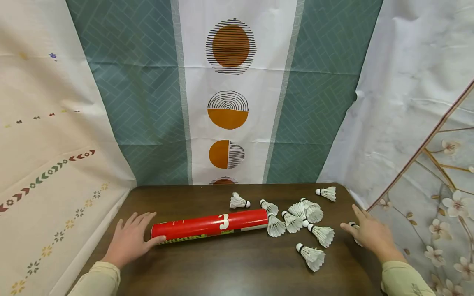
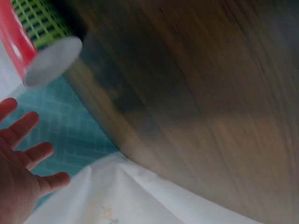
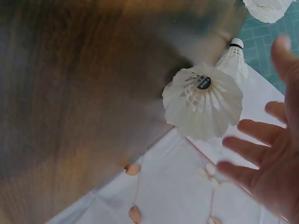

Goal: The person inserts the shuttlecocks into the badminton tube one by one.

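My left hand point(image 1: 129, 238) is beside the left end of a red shuttlecock tube point(image 1: 211, 224), fingers spread. In the head view its thumb overlaps the tube's end; the left wrist view shows the fingers point(image 2: 28, 126) apart from the tube's pale round end point(image 2: 56, 60). At the table's right edge, my right hand point(image 1: 370, 234) has its fingers extended and holds nothing. A white feather shuttlecock point(image 3: 203, 102) is close to its fingertips, mostly hidden behind the hand in the head view. Several more shuttlecocks, among them one point(image 1: 275, 225) against the tube's right end, lie right of the tube.
One shuttlecock point(image 1: 238, 201) lies behind the tube, another point(image 1: 326, 193) at the back right corner, and one point(image 1: 312, 257) nearer the front. Patterned cloths hang behind the dark wooden table point(image 1: 222, 267) and along both sides, including a floral cloth point(image 1: 437, 230) at the right.
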`<state>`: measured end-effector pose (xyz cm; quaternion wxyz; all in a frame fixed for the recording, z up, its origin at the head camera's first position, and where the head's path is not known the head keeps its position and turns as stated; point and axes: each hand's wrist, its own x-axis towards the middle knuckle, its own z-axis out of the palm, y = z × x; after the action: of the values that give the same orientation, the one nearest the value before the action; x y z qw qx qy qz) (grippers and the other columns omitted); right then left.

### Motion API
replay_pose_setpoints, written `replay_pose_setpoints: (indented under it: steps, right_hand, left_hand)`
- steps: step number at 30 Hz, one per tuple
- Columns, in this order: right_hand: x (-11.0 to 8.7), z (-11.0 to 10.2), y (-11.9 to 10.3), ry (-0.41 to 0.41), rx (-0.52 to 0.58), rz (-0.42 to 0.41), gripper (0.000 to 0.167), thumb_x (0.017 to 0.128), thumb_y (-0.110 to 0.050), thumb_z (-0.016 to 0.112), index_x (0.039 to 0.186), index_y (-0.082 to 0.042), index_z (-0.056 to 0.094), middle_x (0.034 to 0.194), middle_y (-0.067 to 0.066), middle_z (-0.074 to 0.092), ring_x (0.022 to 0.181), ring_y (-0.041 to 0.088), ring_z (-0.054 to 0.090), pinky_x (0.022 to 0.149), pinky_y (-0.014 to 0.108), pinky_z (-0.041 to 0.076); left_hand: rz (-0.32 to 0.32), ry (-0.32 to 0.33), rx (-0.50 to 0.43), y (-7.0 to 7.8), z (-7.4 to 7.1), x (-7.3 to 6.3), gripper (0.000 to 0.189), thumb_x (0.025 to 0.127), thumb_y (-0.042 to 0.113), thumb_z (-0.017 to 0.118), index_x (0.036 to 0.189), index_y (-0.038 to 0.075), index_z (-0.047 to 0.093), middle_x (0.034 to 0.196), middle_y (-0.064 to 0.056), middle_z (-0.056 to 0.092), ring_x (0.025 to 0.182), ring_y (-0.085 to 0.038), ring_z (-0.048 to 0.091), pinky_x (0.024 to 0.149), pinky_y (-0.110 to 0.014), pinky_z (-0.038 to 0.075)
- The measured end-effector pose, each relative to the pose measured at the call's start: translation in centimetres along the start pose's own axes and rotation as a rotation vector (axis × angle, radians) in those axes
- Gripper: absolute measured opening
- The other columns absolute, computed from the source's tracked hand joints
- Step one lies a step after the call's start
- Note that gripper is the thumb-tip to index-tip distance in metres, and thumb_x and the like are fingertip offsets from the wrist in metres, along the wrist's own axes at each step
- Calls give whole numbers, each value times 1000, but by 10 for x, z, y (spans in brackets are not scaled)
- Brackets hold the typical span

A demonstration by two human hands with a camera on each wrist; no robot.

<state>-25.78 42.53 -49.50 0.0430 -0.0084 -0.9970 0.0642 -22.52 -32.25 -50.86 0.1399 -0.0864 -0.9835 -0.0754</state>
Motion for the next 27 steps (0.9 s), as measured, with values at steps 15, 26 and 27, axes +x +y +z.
replay_pose_setpoints:
  steps: [15, 26, 27]
  right_hand:
    - [-5, 0, 8, 80, 79, 192, 64, 108, -55, 54, 140, 0, 61, 126, 44, 63, 106, 69, 63, 67, 70, 53]
    - [-10, 1, 6, 2, 89, 221, 41, 103, -42, 63, 124, -9, 75, 124, 39, 67, 106, 66, 65, 67, 69, 53]
    - [-10, 1, 6, -7, 92, 237, 40, 104, -42, 63, 124, -10, 75, 124, 39, 67, 107, 66, 65, 67, 68, 53]
  left_hand:
    - [108, -40, -44, 73, 23, 23, 78, 82, 57, 87, 145, 17, 63, 146, -13, 67, 139, -48, 55, 113, -79, 38]
    - [118, -90, -119, 104, 45, 34, 83, 80, 52, 91, 147, 15, 58, 141, -10, 69, 133, -42, 61, 115, -78, 38]
    - [113, -84, -120, 106, 47, 35, 83, 80, 51, 91, 147, 14, 59, 141, -10, 69, 132, -41, 62, 115, -78, 38]
